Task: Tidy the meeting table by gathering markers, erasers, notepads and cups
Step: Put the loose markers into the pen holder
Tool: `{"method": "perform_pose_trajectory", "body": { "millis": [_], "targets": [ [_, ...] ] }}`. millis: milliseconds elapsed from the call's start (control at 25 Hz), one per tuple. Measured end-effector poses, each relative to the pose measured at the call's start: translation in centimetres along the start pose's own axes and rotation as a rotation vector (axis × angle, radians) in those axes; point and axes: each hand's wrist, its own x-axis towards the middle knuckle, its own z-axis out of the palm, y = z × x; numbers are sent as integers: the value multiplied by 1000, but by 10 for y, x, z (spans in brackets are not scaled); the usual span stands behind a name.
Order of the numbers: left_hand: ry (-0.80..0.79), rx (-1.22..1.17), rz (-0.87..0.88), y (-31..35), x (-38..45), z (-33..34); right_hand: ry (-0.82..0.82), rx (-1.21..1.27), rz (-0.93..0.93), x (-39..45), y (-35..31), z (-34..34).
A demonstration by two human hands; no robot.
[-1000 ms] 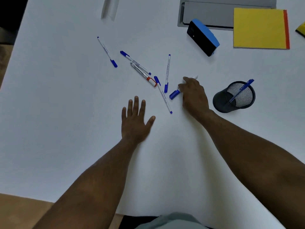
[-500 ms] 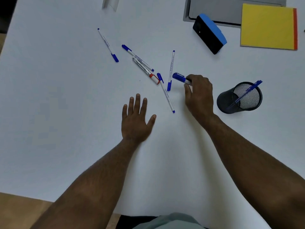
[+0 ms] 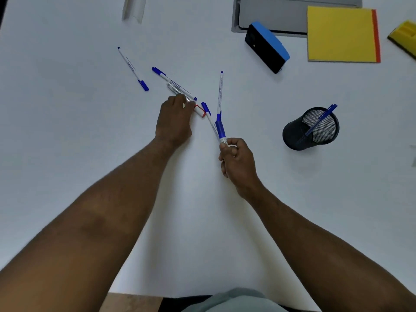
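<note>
**Marker pickup in progress, both hands busy**

Nearest: the right hand (image 3: 236,161) was off the white table (image 3: 67,154), fingers curled round the barrel of a blue-capped white marker (image 3: 220,130), cap pointing away from the person. The left hand (image 3: 174,119) was further out, fingers bent down onto a clear-barrelled marker with a red end (image 3: 199,110). Contact looked like a pinch at the barrel, but a full grip could not be confirmed.

Just beside the red end lay a thin white pen with a blue cap (image 3: 207,111), and a second thin blue-capped pen (image 3: 220,93) angled away behind it. Touching the clear marker along its far side: another white marker with a blue cap (image 3: 173,83). Well apart to the far left sat one more thin blue pen (image 3: 132,68).

Right of the hands stood a black mesh pen cup (image 3: 311,129), already holding one blue pen (image 3: 319,121).

Far edge: black eraser with blue felt (image 3: 266,47), yellow notepad with an orange spine (image 3: 341,33), grey inset cable hatch (image 3: 272,16).

Step, as I judged it: gathering loose markers, mostly undone. The next move likely called for dropping the held marker into the cup and lifting the red-ended one without dragging its neighbour.
</note>
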Motion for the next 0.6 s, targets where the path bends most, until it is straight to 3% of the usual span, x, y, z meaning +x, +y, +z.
{"method": "perform_pose_trajectory", "body": {
  "millis": [240, 360, 520, 600],
  "targets": [
    [33, 228, 260, -14, 27, 3, -18, -33, 2, -11, -1, -11],
    [80, 194, 325, -20, 19, 3, -14, -97, -16, -12, -3, -18],
    [182, -40, 274, -9, -8, -9, 3, -88, -46, -8, -21, -38],
    [178, -241, 105, 11, -22, -18, 67, -93, -111, -3, -33, -50]
  ]
}}
